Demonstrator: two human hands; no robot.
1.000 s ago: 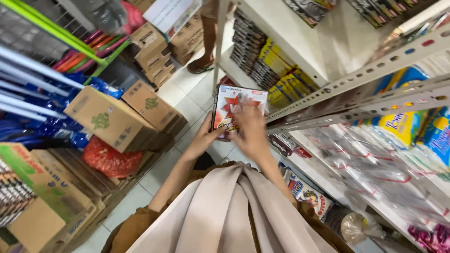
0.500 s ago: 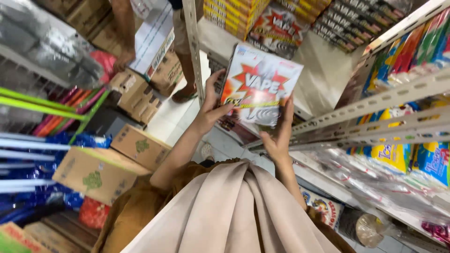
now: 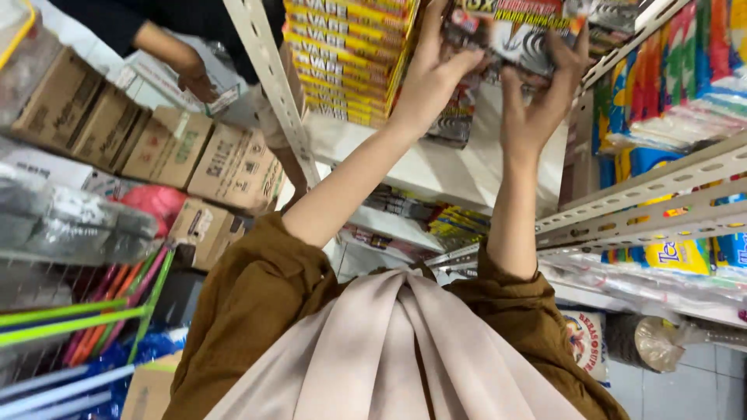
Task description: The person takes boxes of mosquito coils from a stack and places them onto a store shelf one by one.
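Both my hands are raised to an upper shelf. My left hand (image 3: 426,78) grips the left edge of a shrink-wrapped red, white and black pack of boxes (image 3: 517,31). My right hand (image 3: 541,97) holds its right side and underside. The pack is at the top edge of the view, partly cut off, above the white shelf board (image 3: 436,175). To its left stands a stack of yellow and red boxes (image 3: 346,54) on the same shelf level. My brown sleeves and a beige scarf fill the lower middle.
A slotted white shelf upright (image 3: 268,74) runs diagonally at left. Another person's arm (image 3: 167,54) reaches over cardboard cartons (image 3: 187,152) on the floor. Shelf rails with blue and yellow packets (image 3: 677,249) are at right. Green and red poles (image 3: 85,315) stand at lower left.
My hands have lifted the pack from chest height up to the upper shelf, and my view has tilted upward with it.
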